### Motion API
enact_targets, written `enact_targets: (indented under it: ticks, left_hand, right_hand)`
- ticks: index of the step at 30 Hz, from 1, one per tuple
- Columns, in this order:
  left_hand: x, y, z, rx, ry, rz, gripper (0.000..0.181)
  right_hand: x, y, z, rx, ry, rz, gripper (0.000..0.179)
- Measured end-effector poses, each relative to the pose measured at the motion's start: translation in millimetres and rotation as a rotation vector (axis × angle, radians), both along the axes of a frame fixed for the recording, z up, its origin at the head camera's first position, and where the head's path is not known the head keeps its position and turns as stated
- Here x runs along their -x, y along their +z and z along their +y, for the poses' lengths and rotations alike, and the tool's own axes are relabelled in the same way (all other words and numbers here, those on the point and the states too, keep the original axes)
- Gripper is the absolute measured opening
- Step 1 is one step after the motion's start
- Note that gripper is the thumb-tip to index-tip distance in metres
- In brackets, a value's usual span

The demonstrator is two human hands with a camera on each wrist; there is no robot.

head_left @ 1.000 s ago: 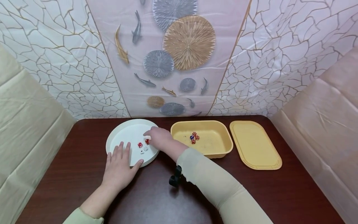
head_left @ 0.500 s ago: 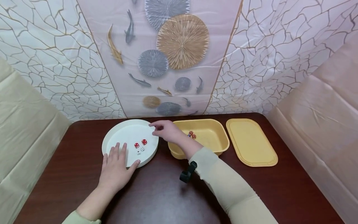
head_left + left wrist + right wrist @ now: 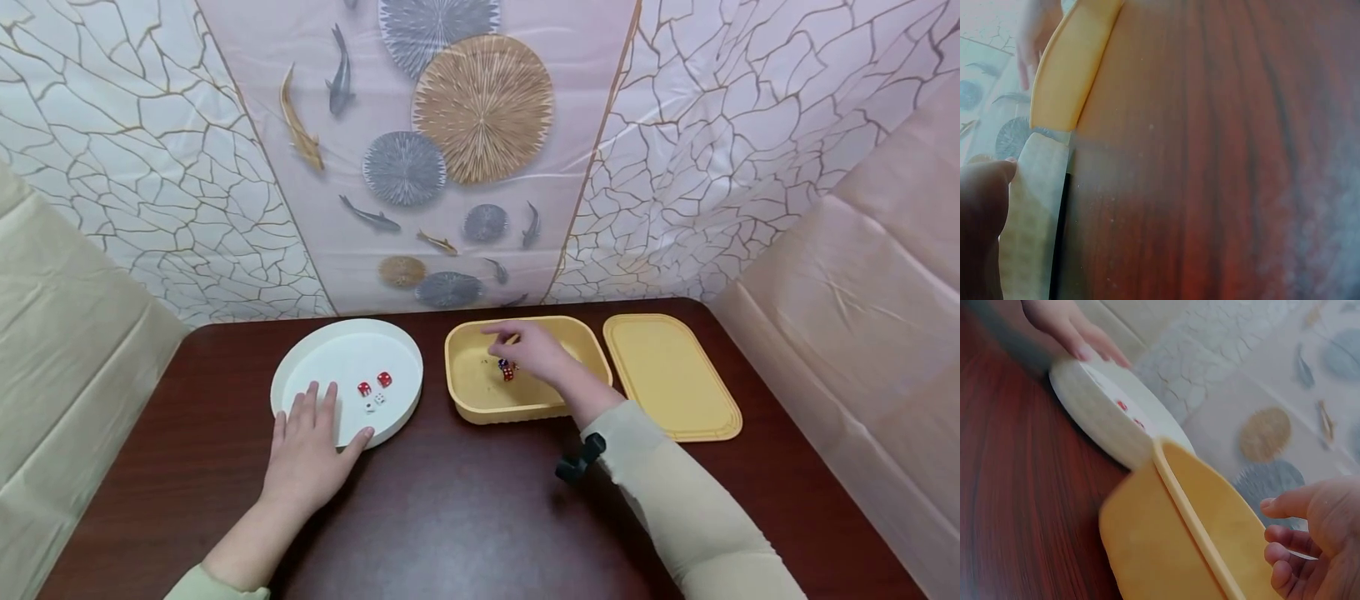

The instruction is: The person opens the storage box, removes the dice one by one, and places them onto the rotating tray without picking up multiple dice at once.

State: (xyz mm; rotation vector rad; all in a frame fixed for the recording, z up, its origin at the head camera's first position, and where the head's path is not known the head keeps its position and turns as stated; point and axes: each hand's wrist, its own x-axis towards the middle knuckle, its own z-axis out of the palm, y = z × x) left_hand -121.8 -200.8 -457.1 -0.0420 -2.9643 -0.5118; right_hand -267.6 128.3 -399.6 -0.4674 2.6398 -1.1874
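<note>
My left hand point(image 3: 306, 454) lies with straight fingers over the near left rim of the round white tray point(image 3: 296, 358). Inside the tray, to the right of its fingers, are two red dice point(image 3: 364, 388) and two white dice point(image 3: 379, 399). Above the yellow bin point(image 3: 468, 400) hovers my right hand point(image 3: 531, 350), fingers loosely bent. The right wrist view shows nothing between that hand's point(image 3: 1319, 534) thumb and fingers. Below it in the bin sit a blue die point(image 3: 503, 364) and red dice point(image 3: 507, 375), partly hidden by the hand.
A flat yellow lid point(image 3: 671, 375) lies to the right of the bin on the dark wooden table point(image 3: 450, 500). Patterned cloth point(image 3: 483, 108) hangs behind the table, and beige panels point(image 3: 847, 333) stand at both sides.
My right hand has moved right, from beside the red dice in the white tray to over the yellow bin. The left hand keeps its place on the tray. The head view has shifted slightly.
</note>
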Motion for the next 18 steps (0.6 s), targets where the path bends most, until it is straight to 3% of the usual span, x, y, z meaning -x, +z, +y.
enact_targets:
  ticks: [7,18]
  left_hand:
    - [-0.6,-1.3,-1.1,0.001,0.001,0.002,0.091]
    - [-0.2,-1.1,-0.8,0.004,0.000,0.005,0.091]
  right_hand:
    - [0.8,-7.6,29.9,0.006,-0.049,0.031,0.038]
    - [1.3,-16.8,42.8,-0.028,-0.063,0.029,0.035]
